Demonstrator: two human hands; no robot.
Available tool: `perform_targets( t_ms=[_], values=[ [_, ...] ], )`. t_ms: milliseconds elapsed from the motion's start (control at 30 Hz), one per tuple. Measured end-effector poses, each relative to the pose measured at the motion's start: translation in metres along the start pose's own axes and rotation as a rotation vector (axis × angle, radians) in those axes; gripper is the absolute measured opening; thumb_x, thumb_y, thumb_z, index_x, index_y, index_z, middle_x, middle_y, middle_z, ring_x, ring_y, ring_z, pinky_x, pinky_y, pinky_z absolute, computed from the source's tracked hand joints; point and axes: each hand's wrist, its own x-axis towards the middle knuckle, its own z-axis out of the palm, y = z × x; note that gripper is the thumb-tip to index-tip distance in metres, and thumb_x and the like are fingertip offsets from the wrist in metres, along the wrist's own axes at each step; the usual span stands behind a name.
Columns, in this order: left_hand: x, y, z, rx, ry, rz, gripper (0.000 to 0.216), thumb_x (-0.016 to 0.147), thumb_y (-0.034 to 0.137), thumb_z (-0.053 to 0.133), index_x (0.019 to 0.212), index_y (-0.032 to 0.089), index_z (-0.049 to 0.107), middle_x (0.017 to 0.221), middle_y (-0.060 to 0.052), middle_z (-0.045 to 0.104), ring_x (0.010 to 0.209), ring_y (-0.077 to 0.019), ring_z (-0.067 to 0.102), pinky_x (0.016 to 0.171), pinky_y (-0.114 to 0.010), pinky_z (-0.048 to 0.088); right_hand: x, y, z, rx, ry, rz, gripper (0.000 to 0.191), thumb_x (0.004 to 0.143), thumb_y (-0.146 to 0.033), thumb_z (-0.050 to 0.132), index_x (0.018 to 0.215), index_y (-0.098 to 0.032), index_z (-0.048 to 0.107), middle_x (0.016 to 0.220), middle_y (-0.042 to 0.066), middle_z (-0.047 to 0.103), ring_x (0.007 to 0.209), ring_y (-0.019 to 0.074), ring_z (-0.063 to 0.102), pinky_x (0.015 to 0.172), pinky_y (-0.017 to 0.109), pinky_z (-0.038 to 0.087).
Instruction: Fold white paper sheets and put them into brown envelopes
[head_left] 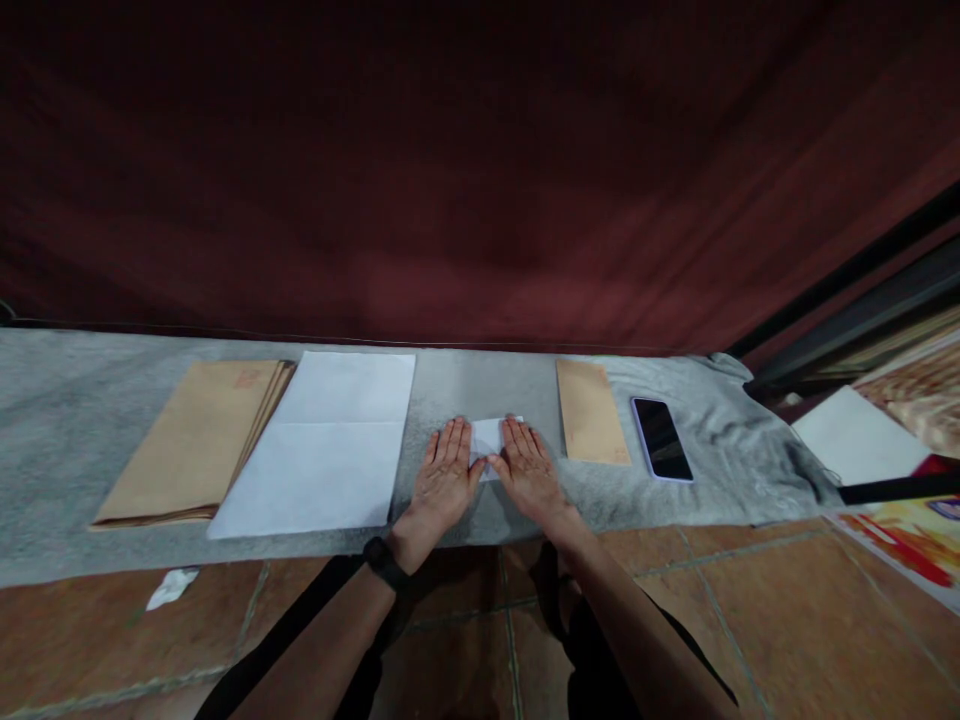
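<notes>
A dark red backdrop (450, 200) rises behind the large white sheet (322, 450), the tiled floor (750, 600) lies below and in front of that sheet, and a long grey-clothed tabletop (480, 380) runs beneath it. The large white sheet itself has a crease across its middle. Just left of it is a stack of brown envelopes (187, 440); well to its right lies a single brown envelope (592, 410). Between that envelope and the large white sheet, the left hand (444, 480), nearer the sheet, and the right hand (529, 480) lie palm down; each grip is released, fingers straight and flat, thumbs angled inward. Farthest right of the sheet is a phone (664, 440), its screen dark. The small white paper (487, 436), right of the large white sheet, lies on the cloth under both hands, its sides partly covered. A dark wristband (386, 562) circles the left wrist, beside the sheet's near right corner. A white scrap (172, 588) lies on the floor, off the sheet's near left corner.
</notes>
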Motion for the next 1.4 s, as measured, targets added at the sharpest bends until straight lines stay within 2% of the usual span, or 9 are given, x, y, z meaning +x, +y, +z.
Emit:
perform_targets(
  t_ms=[133,500,667,733,867,1000,1200,1300,1400],
  values=[
    [-0.003,-0.007,-0.001,0.007,-0.010,-0.034,0.064,0.103,0.044,0.033,0.154,0.006,0.036,0.159,-0.020,0.039,0.151,-0.0288,0.033,0.123,-0.048,0.028,-0.004,0.004,-0.003,-0.004,0.019,0.020,0.064,0.106,-0.046,0.036,0.159,-0.010,0.028,0.161,0.017,0.037,0.150,0.0280,0.033,0.122,0.048,0.029],
    [-0.009,-0.018,-0.005,0.041,-0.013,-0.104,0.060,0.102,0.036,0.036,0.151,0.003,0.040,0.158,-0.021,0.041,0.149,-0.0310,0.037,0.121,-0.048,0.033,-0.020,0.011,-0.009,-0.046,0.016,0.025,0.069,0.106,-0.049,0.037,0.158,-0.004,0.028,0.160,0.021,0.037,0.150,0.0312,0.033,0.120,0.048,0.031],
    [-0.011,-0.009,-0.014,0.068,0.065,-0.187,0.058,0.101,0.028,0.035,0.149,-0.003,0.040,0.158,-0.025,0.038,0.150,-0.0333,0.033,0.123,-0.051,0.030,-0.022,0.005,-0.016,-0.042,0.036,0.056,0.067,0.105,-0.043,0.041,0.158,-0.004,0.026,0.159,0.021,0.038,0.149,0.0321,0.034,0.120,0.051,0.032],
    [-0.014,0.000,-0.015,0.055,0.076,-0.116,0.058,0.101,0.026,0.035,0.151,-0.003,0.037,0.159,-0.024,0.036,0.152,-0.0318,0.030,0.124,-0.050,0.027,-0.022,-0.003,-0.020,-0.028,0.032,0.041,0.065,0.106,-0.040,0.040,0.159,-0.006,0.025,0.160,0.019,0.037,0.150,0.0306,0.033,0.121,0.050,0.031],
    [-0.030,0.022,-0.006,-0.017,0.023,0.142,0.059,0.099,0.016,0.031,0.156,0.004,0.030,0.161,-0.017,0.036,0.153,-0.0249,0.026,0.125,-0.046,0.029,-0.030,-0.020,-0.020,0.021,-0.016,-0.080,0.061,0.107,-0.040,0.034,0.159,-0.009,0.027,0.162,0.014,0.036,0.151,0.0246,0.031,0.123,0.045,0.029],
    [-0.045,0.029,0.004,-0.020,0.016,0.168,0.064,0.096,0.012,0.032,0.158,0.003,0.022,0.163,-0.019,0.033,0.154,-0.0248,0.024,0.124,-0.046,0.031,-0.041,-0.024,-0.016,0.026,-0.022,-0.117,0.063,0.107,-0.043,0.033,0.160,-0.010,0.025,0.161,0.013,0.038,0.151,0.0229,0.032,0.124,0.044,0.028],
    [-0.049,0.018,-0.002,-0.013,0.029,0.141,0.068,0.100,0.029,0.042,0.160,0.005,0.018,0.164,-0.019,0.029,0.154,-0.0272,0.022,0.123,-0.048,0.031,-0.049,-0.009,-0.016,-0.042,-0.004,-0.135,0.071,0.106,-0.047,0.036,0.162,-0.009,0.016,0.162,0.016,0.035,0.149,0.0260,0.035,0.124,0.046,0.026],
    [-0.050,0.012,-0.007,-0.003,0.039,0.117,0.072,0.102,0.044,0.042,0.158,0.004,0.022,0.162,-0.022,0.033,0.153,-0.0293,0.028,0.121,-0.049,0.034,-0.051,-0.003,-0.017,-0.068,-0.008,-0.127,0.072,0.106,-0.048,0.036,0.161,-0.007,0.016,0.161,0.018,0.036,0.149,0.0277,0.036,0.123,0.048,0.027],
    [-0.053,0.008,-0.012,0.013,0.033,0.091,0.074,0.101,0.049,0.041,0.156,0.001,0.027,0.159,-0.024,0.037,0.150,-0.0308,0.033,0.120,-0.048,0.036,-0.053,0.002,-0.019,-0.073,-0.011,-0.113,0.072,0.106,-0.046,0.035,0.162,-0.006,0.014,0.161,0.019,0.036,0.149,0.0290,0.035,0.122,0.049,0.029]
  ],
)
